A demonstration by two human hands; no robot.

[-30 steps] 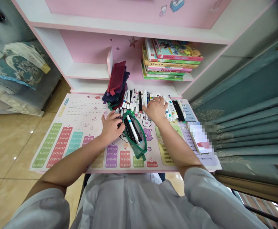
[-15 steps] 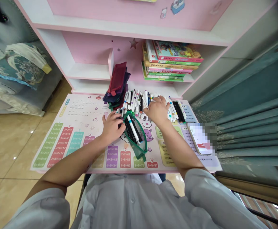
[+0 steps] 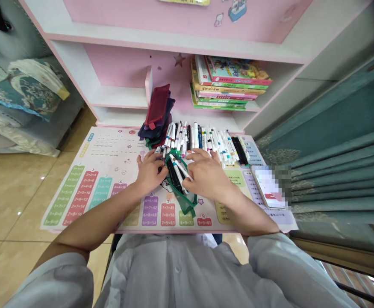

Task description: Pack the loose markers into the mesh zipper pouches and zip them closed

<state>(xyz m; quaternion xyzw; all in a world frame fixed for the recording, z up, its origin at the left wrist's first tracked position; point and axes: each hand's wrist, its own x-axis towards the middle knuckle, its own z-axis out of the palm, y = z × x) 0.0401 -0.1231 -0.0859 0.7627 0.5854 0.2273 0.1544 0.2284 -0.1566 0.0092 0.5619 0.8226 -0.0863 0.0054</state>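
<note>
Green mesh pencil pouch (image 3: 187,205) lying open at center frame; I've got the left hand (image 3: 150,173) clasping its near edge, apparently to hold the mouth wide, and the right hand (image 3: 207,176) spread over the far edge, grip unclear, just below the row of felt-tip markers (image 3: 199,143).

Markers (image 3: 174,176) half hidden under the right hand (image 3: 207,175) (phone screen (image 3: 268,186) pixelated)

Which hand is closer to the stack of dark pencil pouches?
Left. The left hand is just in front of the pouches; the right hand is farther off, to the front right.
</note>
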